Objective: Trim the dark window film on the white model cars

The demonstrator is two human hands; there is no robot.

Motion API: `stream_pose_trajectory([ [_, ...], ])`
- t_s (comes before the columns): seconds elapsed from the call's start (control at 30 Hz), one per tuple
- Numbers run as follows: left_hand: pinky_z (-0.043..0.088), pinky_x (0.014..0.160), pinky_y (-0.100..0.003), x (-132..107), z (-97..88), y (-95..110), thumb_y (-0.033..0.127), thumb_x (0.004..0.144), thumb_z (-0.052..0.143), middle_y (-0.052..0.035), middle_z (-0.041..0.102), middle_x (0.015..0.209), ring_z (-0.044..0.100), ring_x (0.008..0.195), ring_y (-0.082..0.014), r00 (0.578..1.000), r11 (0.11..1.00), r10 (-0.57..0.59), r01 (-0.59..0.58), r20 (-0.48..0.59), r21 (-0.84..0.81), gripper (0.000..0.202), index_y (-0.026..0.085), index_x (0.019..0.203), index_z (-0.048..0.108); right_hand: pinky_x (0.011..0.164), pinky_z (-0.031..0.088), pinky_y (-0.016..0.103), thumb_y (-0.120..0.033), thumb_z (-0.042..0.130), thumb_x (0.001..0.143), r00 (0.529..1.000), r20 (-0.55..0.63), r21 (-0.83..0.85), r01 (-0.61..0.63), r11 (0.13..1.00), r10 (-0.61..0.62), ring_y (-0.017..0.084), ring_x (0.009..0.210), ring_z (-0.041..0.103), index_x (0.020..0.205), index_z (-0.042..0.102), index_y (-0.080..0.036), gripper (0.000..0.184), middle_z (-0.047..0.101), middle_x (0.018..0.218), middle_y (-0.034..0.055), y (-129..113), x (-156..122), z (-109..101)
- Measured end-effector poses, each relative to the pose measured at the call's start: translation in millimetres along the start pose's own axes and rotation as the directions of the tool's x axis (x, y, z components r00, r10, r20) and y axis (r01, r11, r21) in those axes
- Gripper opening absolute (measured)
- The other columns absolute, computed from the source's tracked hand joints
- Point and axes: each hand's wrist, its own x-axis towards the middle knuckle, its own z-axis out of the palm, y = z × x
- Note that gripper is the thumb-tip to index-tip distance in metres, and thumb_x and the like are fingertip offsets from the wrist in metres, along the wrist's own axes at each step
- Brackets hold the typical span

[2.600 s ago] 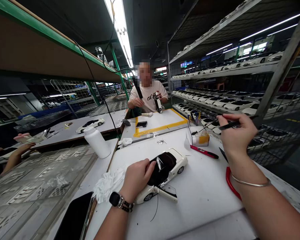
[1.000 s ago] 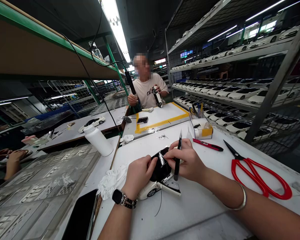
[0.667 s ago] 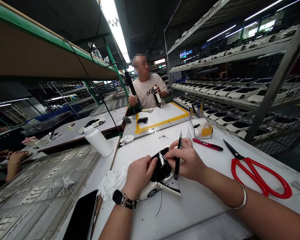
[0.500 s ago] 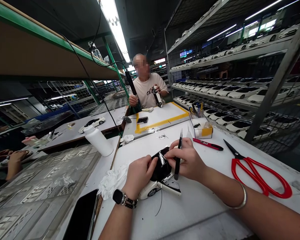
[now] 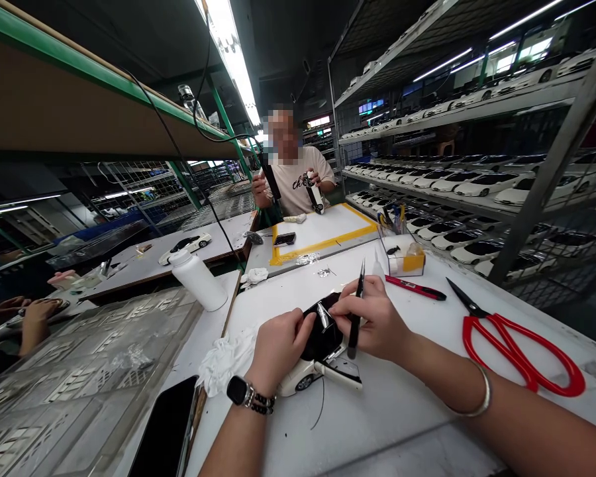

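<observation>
A white model car (image 5: pixel 297 379) with a shiny black roof and an open door (image 5: pixel 345 375) rests on the white worktop in front of me. My left hand (image 5: pixel 281 341) is closed around the far-left side of its body, thumb against the black roof. Black-handled tweezers (image 5: pixel 356 324) stand upright in my right hand (image 5: pixel 377 319), tips pointing up and away from the car. The thumb and forefinger of that hand pinch at the roof's right edge; whatever is between them is too small to make out. A thin dark wire (image 5: pixel 322 404) trails from the car near the door.
Red-handled scissors (image 5: pixel 519 341), a red cutter pen (image 5: pixel 414 287) and a clear tool box (image 5: pixel 402 258) lie to the right. Left are a white cloth (image 5: pixel 223 364), a white bottle (image 5: pixel 198 281), a phone (image 5: pixel 163 430) and parts trays (image 5: pixel 79 384). A co-worker (image 5: pixel 298 172) sits opposite, holding another model car.
Both my hands keep nearly the same hold on the car and tweezers. The view has shifted slightly. Across the table, the co-worker's hand with the black tool has risen and moved left.
</observation>
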Motion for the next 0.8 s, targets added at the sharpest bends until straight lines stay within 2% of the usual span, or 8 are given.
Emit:
stream_pose_trajectory([
  [0.67, 0.021, 0.056, -0.025, -2.0, 0.5, 0.5, 0.048, 0.093, 0.028, -0.0003, 0.057, 0.064, 0.049, 0.061, -0.0128, 1.000, 1.000, 0.014, -0.013, -0.012, 0.018, 0.044, 0.018, 0.066, 0.044, 0.079, 0.033, 0.036, -0.009, 0.054, 0.077, 0.999, -0.007, 0.006, 0.049, 0.999, -0.049, 0.013, 0.076, 0.055, 0.076, 0.060, -0.017, 0.010, 0.060, 0.073, 0.0005, -3.3, -2.2, 2.2],
  [0.8, 0.022, 0.055, -0.025, -3.9, -0.1, 1.1, 0.047, 0.093, 0.030, 0.0001, 0.057, 0.064, 0.049, 0.061, -0.0123, 1.000, 1.000, 0.006, -0.006, -0.028, 0.007, 0.043, 0.018, 0.066, 0.044, 0.079, 0.037, 0.035, -0.009, 0.061, 0.076, 0.999, -0.035, 0.055, -0.023, 0.998, 0.024, 0.013, 0.078, 0.058, 0.081, 0.062, -0.020, 0.012, 0.062, 0.074, -0.0017, -0.8, 5.3, -10.4],
])
